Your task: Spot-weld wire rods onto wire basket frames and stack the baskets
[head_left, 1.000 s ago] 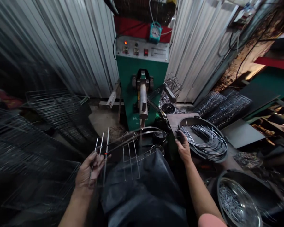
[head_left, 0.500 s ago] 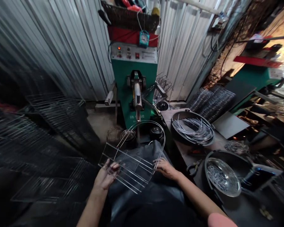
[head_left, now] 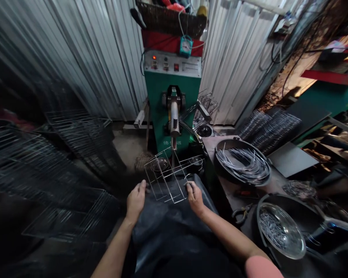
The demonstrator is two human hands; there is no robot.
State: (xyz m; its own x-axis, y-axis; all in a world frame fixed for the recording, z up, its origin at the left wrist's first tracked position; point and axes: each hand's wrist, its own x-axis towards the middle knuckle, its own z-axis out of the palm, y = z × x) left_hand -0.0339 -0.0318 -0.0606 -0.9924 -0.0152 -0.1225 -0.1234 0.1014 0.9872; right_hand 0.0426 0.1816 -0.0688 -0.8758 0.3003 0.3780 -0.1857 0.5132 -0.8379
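Observation:
A wire rack (head_left: 169, 181) of thin crossed metal rods is held tilted in front of me, above my dark apron (head_left: 168, 220). My right hand (head_left: 195, 197) is closed on its right edge, thumb and fingers pinching a rod. At the left side of the rack is my left hand (head_left: 136, 199), its fingers curled together; whether a rod lies in them is too faint to see. Just beyond the rack, the electrode column (head_left: 174, 119) of a green machine (head_left: 155, 92) points down, the rack's far corner close to its lower tip.
Stacked wire racks (head_left: 75, 135) fill the left side, blurred. On the right bench are a round pan (head_left: 217, 170) of wire rings, a metal bowl (head_left: 300, 251) of small metal pieces and pliers (head_left: 241, 214). Stacked wire parts (head_left: 269, 125) stand behind. A corrugated wall (head_left: 113, 58) closes the back.
The wire rack has turned and moved away from me toward the machine, its hoop now seen nearly edge-on. My left hand has shifted from beneath the rack to its left side; its fingers have curled.

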